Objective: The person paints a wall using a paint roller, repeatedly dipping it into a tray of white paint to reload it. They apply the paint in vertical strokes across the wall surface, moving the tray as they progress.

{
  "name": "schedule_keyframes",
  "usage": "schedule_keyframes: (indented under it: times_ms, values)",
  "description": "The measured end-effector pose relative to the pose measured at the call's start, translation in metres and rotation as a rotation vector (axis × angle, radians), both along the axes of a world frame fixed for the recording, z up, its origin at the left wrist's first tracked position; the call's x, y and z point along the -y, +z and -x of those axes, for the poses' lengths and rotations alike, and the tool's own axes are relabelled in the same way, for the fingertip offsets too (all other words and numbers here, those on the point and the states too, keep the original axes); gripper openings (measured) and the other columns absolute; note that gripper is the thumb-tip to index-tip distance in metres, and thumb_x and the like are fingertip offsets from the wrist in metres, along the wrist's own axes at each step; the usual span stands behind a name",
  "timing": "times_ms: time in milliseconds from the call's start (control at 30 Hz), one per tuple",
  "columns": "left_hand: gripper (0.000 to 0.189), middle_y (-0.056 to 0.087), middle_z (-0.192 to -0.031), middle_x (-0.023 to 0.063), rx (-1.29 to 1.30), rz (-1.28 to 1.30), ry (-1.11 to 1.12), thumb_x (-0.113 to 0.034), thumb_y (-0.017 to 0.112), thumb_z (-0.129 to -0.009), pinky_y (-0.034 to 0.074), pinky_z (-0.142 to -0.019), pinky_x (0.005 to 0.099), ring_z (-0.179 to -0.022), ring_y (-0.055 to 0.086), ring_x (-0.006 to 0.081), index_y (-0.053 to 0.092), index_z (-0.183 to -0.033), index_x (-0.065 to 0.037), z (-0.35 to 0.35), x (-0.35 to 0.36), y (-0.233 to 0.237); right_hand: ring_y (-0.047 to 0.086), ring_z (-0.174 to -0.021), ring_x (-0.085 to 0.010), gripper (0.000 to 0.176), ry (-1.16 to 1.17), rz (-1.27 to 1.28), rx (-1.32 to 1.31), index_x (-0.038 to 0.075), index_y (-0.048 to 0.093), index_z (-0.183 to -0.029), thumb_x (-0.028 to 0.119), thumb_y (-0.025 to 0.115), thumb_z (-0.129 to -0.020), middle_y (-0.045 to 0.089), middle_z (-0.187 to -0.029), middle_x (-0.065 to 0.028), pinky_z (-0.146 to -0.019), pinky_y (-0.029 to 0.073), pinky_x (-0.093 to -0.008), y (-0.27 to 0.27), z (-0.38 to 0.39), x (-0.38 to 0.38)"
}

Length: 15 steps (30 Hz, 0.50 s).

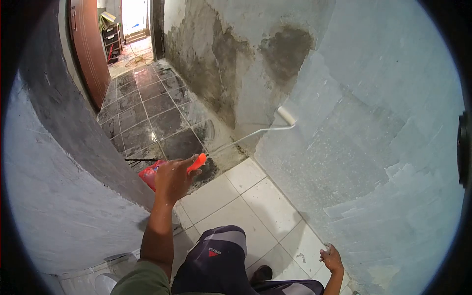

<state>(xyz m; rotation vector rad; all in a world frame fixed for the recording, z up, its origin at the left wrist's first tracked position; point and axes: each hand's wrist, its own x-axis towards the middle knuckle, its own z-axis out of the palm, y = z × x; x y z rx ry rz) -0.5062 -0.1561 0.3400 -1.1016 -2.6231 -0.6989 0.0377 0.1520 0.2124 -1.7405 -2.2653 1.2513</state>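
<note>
My left hand (173, 179) is closed around the orange handle of a paint roller (286, 117). Its thin metal rod runs to the right from the grip, and the pale roller sleeve lies at the grey-white wall (354, 142), seemingly touching it. Low on the right, my right hand (332, 258) is beside the foot of that wall with its fingers curled in. A small pale bit shows at its fingertips, too small to name. Behind my left wrist sits a red bag or wrapper (147, 176), partly hidden, with a dark stick (140, 160) near it.
White tiles (211, 196) lie under me; dark, stained tiles (147, 103) lead to a doorway with a brown door (91, 49). A curved plastered wall (73, 187) bounds the left. Damp patches (285, 51) mark the far wall. A shelf (112, 39) stands beyond the door.
</note>
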Motion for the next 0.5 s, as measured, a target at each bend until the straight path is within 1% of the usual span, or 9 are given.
schedule_keyframes:
  times_ms: [67, 133, 167, 233, 333, 367, 400, 467, 500]
  values:
    - [0.043, 0.072, -0.088, 0.0135, 0.055, -0.063, -0.005, -0.031, 0.077, -0.083, 0.053, -0.069, 0.0408, -0.082, 0.069, 0.0315, 0.069, -0.123, -0.018, -0.002, -0.003, 0.000, 0.067, -0.069, -0.0201, 0.055, -0.026, 0.017, 0.000, -0.004, 0.048, -0.138, 0.018, 0.067, -0.091, 0.067, -0.081, -0.0137, -0.068, 0.054, -0.0339, 0.002, -0.001, 0.003]
    - [0.044, 0.072, -0.091, 0.0141, 0.090, -0.257, -0.069, -0.030, 0.076, -0.083, 0.053, -0.068, 0.0414, -0.081, 0.069, 0.0335, 0.068, -0.125, -0.017, -0.003, -0.012, -0.005, 0.068, -0.069, -0.0202, 0.055, -0.016, 0.017, 0.011, -0.004, 0.048, -0.138, 0.019, 0.067, -0.091, 0.067, -0.082, -0.0139, -0.068, 0.054, -0.0343, 0.001, -0.003, 0.003]
    - [0.044, 0.072, -0.091, 0.0141, 0.092, -0.261, -0.072, -0.030, 0.076, -0.083, 0.053, -0.068, 0.0414, -0.081, 0.069, 0.0335, 0.068, -0.125, -0.017, -0.004, -0.019, -0.007, 0.068, -0.069, -0.0202, 0.055, -0.019, 0.013, 0.013, -0.004, 0.048, -0.138, 0.019, 0.067, -0.091, 0.067, -0.082, -0.0139, -0.068, 0.054, -0.0343, 0.001, -0.004, 0.003]
    - [0.045, 0.071, -0.094, 0.0141, 0.076, -0.424, -0.160, -0.030, 0.076, -0.084, 0.053, -0.067, 0.0414, -0.079, 0.069, 0.0349, 0.067, -0.126, -0.016, -0.007, -0.039, -0.006, 0.067, -0.069, -0.0203, 0.055, -0.014, 0.010, 0.028, -0.004, 0.048, -0.138, 0.018, 0.067, -0.091, 0.067, -0.081, -0.0138, -0.068, 0.054, -0.0342, 0.002, -0.004, 0.004]
    - [0.046, 0.070, -0.091, 0.0138, 0.117, -0.419, -0.160, -0.030, 0.076, -0.085, 0.052, -0.065, 0.0419, -0.077, 0.068, 0.0357, 0.066, -0.127, -0.015, -0.020, -0.058, -0.010, 0.067, -0.069, -0.0201, 0.055, -0.026, 0.000, 0.030, -0.003, 0.047, -0.139, 0.018, 0.066, -0.092, 0.067, -0.081, -0.0137, -0.068, 0.054, -0.0343, 0.010, -0.004, 0.009]
    - [0.046, 0.068, -0.084, 0.0128, 0.046, -0.431, -0.194, -0.030, 0.076, -0.085, 0.050, -0.061, 0.0418, -0.073, 0.066, 0.0356, 0.066, -0.127, -0.015, -0.019, -0.061, -0.029, 0.067, -0.069, -0.0201, 0.055, -0.032, -0.006, 0.031, -0.003, 0.047, -0.139, 0.018, 0.066, -0.092, 0.067, -0.081, -0.0137, -0.068, 0.054, -0.0343, 0.014, -0.004, 0.012]
    - [0.046, 0.068, -0.084, 0.0128, 0.046, -0.436, -0.198, -0.030, 0.076, -0.085, 0.050, -0.061, 0.0418, -0.073, 0.066, 0.0356, 0.066, -0.127, -0.015, -0.026, -0.059, -0.039, 0.066, -0.068, -0.0195, 0.054, -0.044, -0.012, 0.033, -0.004, 0.048, -0.137, 0.017, 0.066, -0.091, 0.066, -0.079, -0.0126, -0.068, 0.054, -0.0344, 0.019, -0.003, 0.016]
    - [0.048, 0.066, -0.084, 0.0159, 0.109, -0.439, -0.180, -0.026, 0.078, -0.083, 0.049, -0.061, 0.0399, -0.070, 0.065, 0.0331, 0.066, -0.127, -0.010, -0.040, -0.053, -0.060, 0.065, -0.067, -0.0189, 0.053, -0.064, -0.019, 0.027, -0.005, 0.049, -0.136, 0.017, 0.066, -0.091, 0.065, -0.077, -0.0116, -0.067, 0.053, -0.0344, 0.021, -0.004, 0.017]
    - [0.050, 0.066, -0.083, 0.0148, 0.110, -0.464, -0.179, -0.026, 0.078, -0.084, 0.049, -0.061, 0.0397, -0.070, 0.065, 0.0323, 0.065, -0.129, -0.010, -0.042, -0.051, -0.076, 0.066, -0.067, -0.0190, 0.053, -0.059, -0.011, 0.035, -0.005, 0.048, -0.136, 0.017, 0.066, -0.091, 0.066, -0.076, -0.0117, -0.067, 0.053, -0.0343, 0.020, -0.008, 0.017]
